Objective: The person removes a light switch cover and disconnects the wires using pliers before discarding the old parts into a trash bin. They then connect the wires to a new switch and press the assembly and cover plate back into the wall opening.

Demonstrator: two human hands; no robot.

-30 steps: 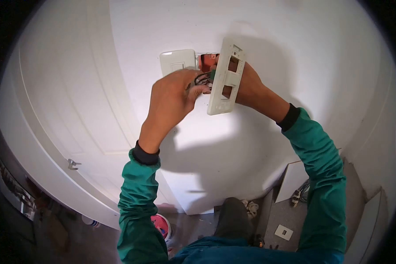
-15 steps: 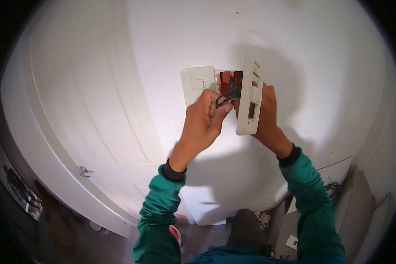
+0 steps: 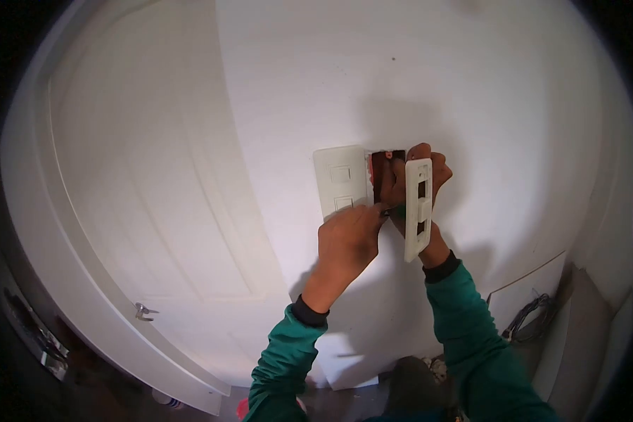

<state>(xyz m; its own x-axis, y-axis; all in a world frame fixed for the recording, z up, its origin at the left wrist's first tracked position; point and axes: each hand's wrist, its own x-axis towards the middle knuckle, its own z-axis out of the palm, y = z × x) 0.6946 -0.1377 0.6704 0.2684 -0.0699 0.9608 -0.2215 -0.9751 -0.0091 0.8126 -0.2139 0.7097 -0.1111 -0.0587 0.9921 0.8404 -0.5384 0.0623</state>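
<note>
A cream switch plate (image 3: 412,243) with a raised middle piece and rectangular openings is off the wall, turned nearly edge-on. My right hand (image 3: 437,169) is behind it, closed around its back; some fingers show at its left side, before the recessed red wall box (image 3: 373,169). The plate partly hides this hand's grip. My left hand (image 3: 349,241) is closed in a pinch on dark wires (image 3: 385,212) just left of the plate, below the box. A mounted double switch (image 3: 339,184) sits on the wall left of the box, its lower edge behind my left hand.
A white panelled door (image 3: 155,176) with a metal lever handle (image 3: 145,311) stands at the left. At lower right, a coil of black cable (image 3: 529,316) lies against a pale board. A white panel (image 3: 348,366) leans at the wall's foot.
The view has shifted, so the wall fittings appear lower. My right fingers now reach across the box opening. The plate has turned slightly, and my left hand has rolled over, its back towards me.
</note>
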